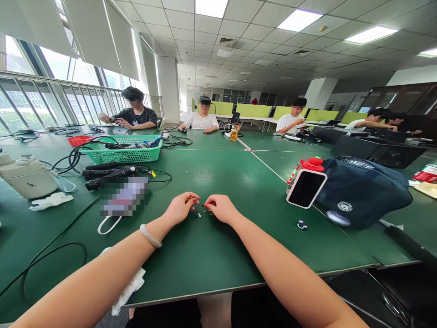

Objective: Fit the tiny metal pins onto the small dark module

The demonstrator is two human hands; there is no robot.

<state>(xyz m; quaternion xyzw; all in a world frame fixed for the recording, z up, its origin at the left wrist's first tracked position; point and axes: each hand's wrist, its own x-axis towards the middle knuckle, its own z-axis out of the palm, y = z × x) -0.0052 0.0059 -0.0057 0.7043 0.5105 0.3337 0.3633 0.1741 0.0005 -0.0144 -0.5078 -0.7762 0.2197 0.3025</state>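
Near the middle of the green table (191, 255), my left hand (180, 207) is closed in a pinch, with its fingertips pointing right. Facing it, a short gap away, my right hand (220, 208) has its fingertips pressed together. Whatever either hand pinches is too small to name. Several tiny dark and light pieces (200, 215) lie on the table between and just below the two hands. A pale bangle (150, 235) is around my left wrist.
At the left are a green basket (124, 156) with cables, black devices (111, 173), a blurred pouch (124, 197) and a white jug (27, 175). A phone (306, 188), a navy bag (365, 189) and a small shiny item (302, 224) lie right. Several people sit beyond.
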